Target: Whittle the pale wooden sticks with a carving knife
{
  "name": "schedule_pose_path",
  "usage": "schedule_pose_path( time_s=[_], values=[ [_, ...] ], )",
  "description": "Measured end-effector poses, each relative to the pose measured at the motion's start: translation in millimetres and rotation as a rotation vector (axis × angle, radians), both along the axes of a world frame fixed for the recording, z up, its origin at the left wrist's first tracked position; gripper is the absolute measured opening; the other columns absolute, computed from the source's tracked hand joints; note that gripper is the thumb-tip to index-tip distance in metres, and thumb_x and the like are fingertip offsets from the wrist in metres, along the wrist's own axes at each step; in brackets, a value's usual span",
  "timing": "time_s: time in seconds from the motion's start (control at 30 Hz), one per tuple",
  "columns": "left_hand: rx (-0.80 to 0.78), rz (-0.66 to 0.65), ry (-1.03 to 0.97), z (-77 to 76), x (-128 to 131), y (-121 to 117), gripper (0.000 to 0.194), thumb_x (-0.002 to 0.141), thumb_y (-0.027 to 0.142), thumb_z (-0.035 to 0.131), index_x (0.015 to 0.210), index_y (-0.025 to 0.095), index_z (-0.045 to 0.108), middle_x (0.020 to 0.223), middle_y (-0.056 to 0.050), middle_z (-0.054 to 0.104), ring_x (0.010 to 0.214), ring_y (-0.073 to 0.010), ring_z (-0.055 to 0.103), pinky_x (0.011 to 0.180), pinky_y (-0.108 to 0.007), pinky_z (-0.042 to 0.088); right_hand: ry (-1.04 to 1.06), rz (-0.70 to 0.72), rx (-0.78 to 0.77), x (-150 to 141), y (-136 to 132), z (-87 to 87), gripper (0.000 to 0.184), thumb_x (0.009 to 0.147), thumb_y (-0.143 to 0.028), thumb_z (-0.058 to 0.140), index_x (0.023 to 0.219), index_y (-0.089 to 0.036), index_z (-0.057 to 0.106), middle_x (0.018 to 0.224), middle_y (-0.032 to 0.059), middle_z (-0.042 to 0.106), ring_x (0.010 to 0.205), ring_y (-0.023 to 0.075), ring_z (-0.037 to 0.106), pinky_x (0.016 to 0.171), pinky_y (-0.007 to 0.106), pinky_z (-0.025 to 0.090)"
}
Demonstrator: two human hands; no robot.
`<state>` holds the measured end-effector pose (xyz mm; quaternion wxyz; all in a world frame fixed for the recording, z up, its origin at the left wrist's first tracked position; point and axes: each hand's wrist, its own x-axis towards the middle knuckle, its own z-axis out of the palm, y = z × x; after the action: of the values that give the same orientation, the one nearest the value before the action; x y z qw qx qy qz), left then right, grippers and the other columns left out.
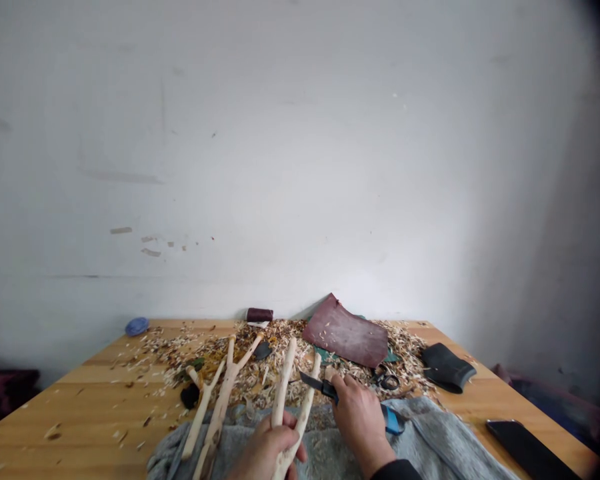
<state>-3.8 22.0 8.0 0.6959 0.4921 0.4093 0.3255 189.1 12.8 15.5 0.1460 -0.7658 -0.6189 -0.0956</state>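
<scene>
**Forked stick and exposed blade held close together**

The left hand [275, 443] is gripping the peeled forked stick [281, 393] near its junction, the prongs pointing away above the grey cloth [330, 447]. The right hand [357, 413] is closing its fingers around the utility knife [327, 389]; the blade is overlapping the right-hand prong, though contact cannot be told. The left fingers are lying on the person's side of the blade, so a slip along the smooth wood could be cutting them. A loose left grip could be letting the stick twist, causing such a slip.
</scene>
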Motion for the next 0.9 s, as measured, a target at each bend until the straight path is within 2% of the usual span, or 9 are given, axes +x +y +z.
schedule_pose_path(
  time_s=[0.1,0.3,0.63,0.8,0.9],
  values=[
    [0.033,-0.025,0.004,-0.3,-0.7,0.5,0.017,0.069,0.033,0.061,0.078,0.021,0.051,0.060,-0.001,0.067,0.034,-0.0085,0.047,0.038,-0.019,0.025,-0.001,0.001,-0.001,-1.9,0.4,0.2,0.043,0.085,-0.006,0.048,0.119,-0.025,0.065,0.097,0.0066,0.073,0.092,0.0200,0.069,0.076,0.026,0.045],
    [0.039,-0.039,0.031,1.2,-1.3,2.1,0.013,0.070,0.029,0.060,0.077,0.021,0.053,0.060,-0.002,0.068,0.037,-0.0089,0.047,0.042,-0.019,0.028,-0.006,-0.027,-0.010,0.6,2.8,-2.3,0.041,0.087,-0.004,0.044,0.114,-0.025,0.067,0.096,0.0063,0.072,0.092,0.0202,0.069,0.076,0.027,0.045],
    [-0.031,-0.037,-0.022,-2.3,1.7,4.1,0.020,0.068,0.033,0.061,0.079,0.021,0.050,0.058,-0.003,0.068,0.034,-0.0082,0.046,0.037,-0.017,0.024,-0.042,-0.063,0.023,9.5,9.0,-3.2,0.035,0.088,-0.004,0.042,0.098,-0.024,0.069,0.092,0.0063,0.071,0.089,0.0213,0.069,0.074,0.029,0.043],
    [-0.097,-0.049,-0.068,-3.7,4.4,5.7,0.025,0.064,0.036,0.063,0.079,0.020,0.051,0.060,-0.004,0.068,0.033,-0.0084,0.048,0.034,-0.016,0.023,-0.071,-0.056,0.048,8.5,11.5,-5.9,0.033,0.088,-0.004,0.044,0.097,-0.023,0.069,0.092,0.0070,0.072,0.091,0.0222,0.069,0.075,0.030,0.044],
    [-0.156,-0.066,-0.087,0.3,0.3,8.8,0.023,0.063,0.033,0.065,0.076,0.019,0.053,0.060,-0.004,0.068,0.031,-0.0076,0.047,0.032,-0.016,0.020,-0.047,-0.107,0.042,22.2,10.1,-5.7,0.035,0.090,-0.005,0.041,0.100,-0.024,0.068,0.095,0.0071,0.073,0.090,0.0217,0.070,0.075,0.030,0.045]
  ],
)
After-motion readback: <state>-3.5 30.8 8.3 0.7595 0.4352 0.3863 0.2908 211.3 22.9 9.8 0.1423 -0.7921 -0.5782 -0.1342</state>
